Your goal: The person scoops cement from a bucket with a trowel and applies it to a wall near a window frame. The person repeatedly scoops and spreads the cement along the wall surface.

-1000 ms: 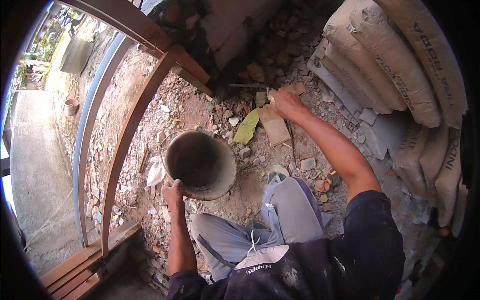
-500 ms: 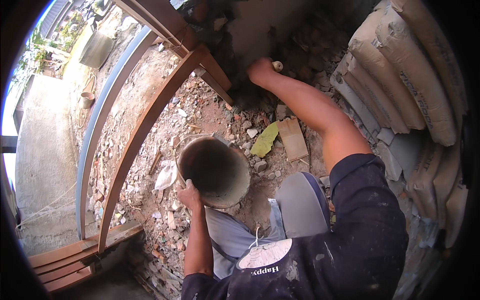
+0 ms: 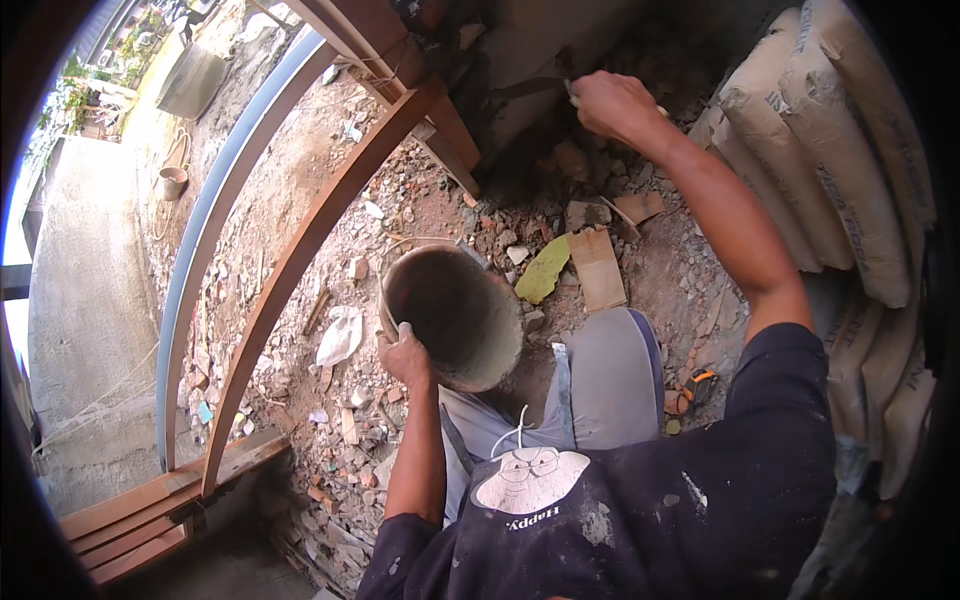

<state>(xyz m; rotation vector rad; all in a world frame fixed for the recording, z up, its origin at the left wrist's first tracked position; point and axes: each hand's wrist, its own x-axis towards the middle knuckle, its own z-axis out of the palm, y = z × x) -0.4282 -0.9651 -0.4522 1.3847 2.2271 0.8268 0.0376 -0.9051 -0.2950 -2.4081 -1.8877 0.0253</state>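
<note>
My left hand [image 3: 407, 357] is closed on the near left rim of a round bucket [image 3: 505, 342]. Its mouth tilts up toward me, and its inside is dark with grey residue on the wall. Farther off to the right, my right hand [image 3: 613, 104] is closed round the handle of a trowel [image 3: 530, 88]. The trowel's dark blade points left, close to the shadowed wall [image 3: 545, 45]. Part of the handle is hidden in my fingers. The bucket stands on rubble beside my bent legs.
Curved-looking wooden frames [image 3: 290, 265] stand on the left. Stacked paper sacks [image 3: 835, 165] line the right. Around the bucket lie rubble [image 3: 345, 395], a white plastic bag [image 3: 341, 335], a yellow-green scrap [image 3: 544, 272] and cardboard [image 3: 597, 270]. An orange-and-black tape measure [image 3: 700, 383] lies near my right knee.
My right hand has moved right and slightly away from me, and the trowel blade now shows. My left hand stays on the bucket rim. The view has shifted a little.
</note>
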